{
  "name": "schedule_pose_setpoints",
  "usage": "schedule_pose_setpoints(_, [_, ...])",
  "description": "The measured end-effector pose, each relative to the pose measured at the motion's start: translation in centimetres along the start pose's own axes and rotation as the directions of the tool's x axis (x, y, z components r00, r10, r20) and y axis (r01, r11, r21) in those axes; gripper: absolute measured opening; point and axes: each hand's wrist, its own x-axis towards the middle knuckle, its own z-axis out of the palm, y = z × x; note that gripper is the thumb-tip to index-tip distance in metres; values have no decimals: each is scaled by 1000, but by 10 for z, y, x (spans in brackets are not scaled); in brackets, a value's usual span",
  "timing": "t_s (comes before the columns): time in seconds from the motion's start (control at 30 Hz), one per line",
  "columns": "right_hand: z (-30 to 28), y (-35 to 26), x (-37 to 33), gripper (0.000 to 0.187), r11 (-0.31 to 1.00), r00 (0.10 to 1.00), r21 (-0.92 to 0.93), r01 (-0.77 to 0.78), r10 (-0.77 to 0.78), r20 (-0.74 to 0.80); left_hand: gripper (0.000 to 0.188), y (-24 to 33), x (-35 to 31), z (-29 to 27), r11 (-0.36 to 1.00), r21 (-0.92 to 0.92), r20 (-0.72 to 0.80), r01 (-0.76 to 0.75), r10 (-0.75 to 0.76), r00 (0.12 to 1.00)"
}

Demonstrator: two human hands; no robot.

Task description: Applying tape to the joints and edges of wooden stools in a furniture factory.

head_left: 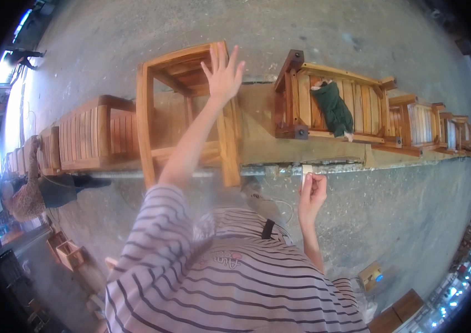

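Observation:
In front of me stands a wooden furniture frame [145,119] with square legs and rails, turned so that its open side shows. My left hand [224,77] lies flat with fingers spread at the frame's far right corner; whether the palm presses on the wood I cannot tell. My right hand [312,194] is closed, pinching a small pale rectangular piece [306,170] between thumb and fingers, apart from the frame. The piece looks like folded paper or sandpaper, but its kind is unclear.
Right of the frame sits an upturned slatted wooden piece [365,102] with a dark green cloth [332,108] on it. More slatted furniture [83,136] continues the row on both sides. A co-worker [30,191] stands at the left. Brown sheeting [335,151] lies beneath the row.

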Motion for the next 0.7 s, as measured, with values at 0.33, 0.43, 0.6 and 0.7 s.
schedule_pose_setpoints(0.33, [65, -25, 20, 9, 999, 999, 49, -23, 21, 42, 59, -4, 6, -4, 924, 311, 48, -221, 218, 975])
schedule_pose_setpoints(0.43, [109, -54, 27, 9, 998, 999, 65, -7, 4, 48, 58, -20, 4, -20, 983, -53, -32, -174, 173, 984])
schedule_pose_setpoints(0.6, [194, -77, 39, 14, 981, 975, 181, 76, -112, 195, 53, -105, -28, -113, 860, -505, -163, 75, -181, 970])
schedule_pose_setpoints(0.7, [241, -91, 79, 20, 978, 983, 129, 165, -174, 62, 47, -183, -69, -165, 849, -457, -139, 266, -364, 921])
